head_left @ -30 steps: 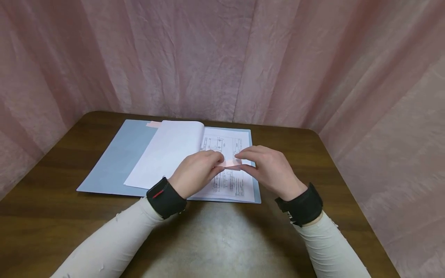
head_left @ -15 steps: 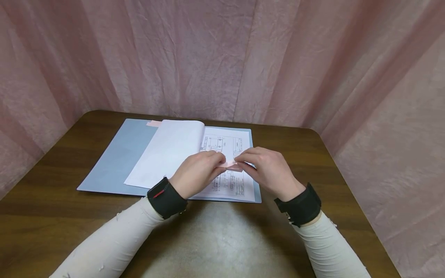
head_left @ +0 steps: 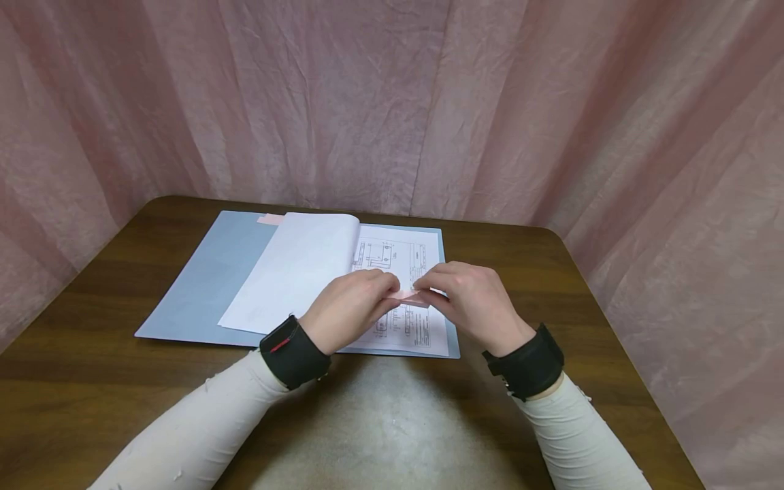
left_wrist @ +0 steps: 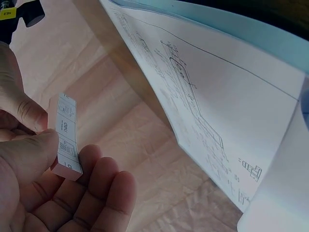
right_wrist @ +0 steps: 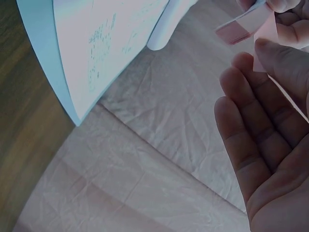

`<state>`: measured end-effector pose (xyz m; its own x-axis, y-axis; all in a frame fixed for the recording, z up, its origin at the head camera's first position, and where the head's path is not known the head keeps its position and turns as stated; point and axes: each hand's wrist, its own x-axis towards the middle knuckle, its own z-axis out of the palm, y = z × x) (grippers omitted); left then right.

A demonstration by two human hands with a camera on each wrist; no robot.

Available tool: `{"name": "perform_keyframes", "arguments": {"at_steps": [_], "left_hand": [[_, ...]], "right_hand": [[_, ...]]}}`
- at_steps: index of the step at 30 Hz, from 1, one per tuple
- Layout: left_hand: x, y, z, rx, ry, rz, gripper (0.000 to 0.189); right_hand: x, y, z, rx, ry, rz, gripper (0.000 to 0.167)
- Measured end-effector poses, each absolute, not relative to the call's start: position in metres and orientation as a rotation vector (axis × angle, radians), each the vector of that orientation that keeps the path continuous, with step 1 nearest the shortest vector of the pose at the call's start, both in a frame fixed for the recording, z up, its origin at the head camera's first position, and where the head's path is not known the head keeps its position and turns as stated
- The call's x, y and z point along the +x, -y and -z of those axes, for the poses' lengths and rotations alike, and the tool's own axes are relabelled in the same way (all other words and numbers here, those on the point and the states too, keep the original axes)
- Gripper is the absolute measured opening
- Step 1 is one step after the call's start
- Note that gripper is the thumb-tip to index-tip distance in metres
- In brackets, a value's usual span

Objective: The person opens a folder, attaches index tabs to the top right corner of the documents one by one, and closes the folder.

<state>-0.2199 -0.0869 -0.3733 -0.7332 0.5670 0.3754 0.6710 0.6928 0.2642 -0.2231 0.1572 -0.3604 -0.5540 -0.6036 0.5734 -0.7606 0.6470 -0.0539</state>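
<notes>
Over the open folder, my left hand point(head_left: 354, 303) grips a small pad of pink sticky notes point(left_wrist: 65, 135) between thumb and fingers. The pad's printed backing faces the left wrist camera. My right hand point(head_left: 474, 303) pinches one pink sticky note point(right_wrist: 265, 46) between thumb and index finger, lifted at an angle from the pad, while its other fingers lie loosely bent. In the head view the fingers cover most of the pad. Beneath the hands, a page with technical drawings point(head_left: 401, 252) lies in the light blue folder point(head_left: 211, 272).
A turned-over white sheet point(head_left: 300, 262) curves across the folder's left half. One pink sticky note point(head_left: 270, 219) sticks out past that sheet's top left corner. The folder lies on a dark wooden table point(head_left: 79, 388), with a pink curtain point(head_left: 343, 102) behind it.
My right thumb and index finger have closed from apart at the pad's end to a pinch on one note, which now stands away from the pad. Both hands have sunk slightly.
</notes>
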Motion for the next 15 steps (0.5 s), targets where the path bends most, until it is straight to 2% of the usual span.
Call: {"name": "perform_keyframes", "arguments": {"at_steps": [6,15], "left_hand": [[-0.2185,0.0865,0.3750,-1.020,2.612,0.560,0.017],[-0.2169,0.0840,0.3753,-1.046,2.595,0.570,0.021]], "right_hand": [[-0.2218,-0.1563,0.3593,1.075,2.346,-0.393,0.013],[-0.2198,-0.1579,0.3550,1.020,2.344,-0.341,0.018]]}}
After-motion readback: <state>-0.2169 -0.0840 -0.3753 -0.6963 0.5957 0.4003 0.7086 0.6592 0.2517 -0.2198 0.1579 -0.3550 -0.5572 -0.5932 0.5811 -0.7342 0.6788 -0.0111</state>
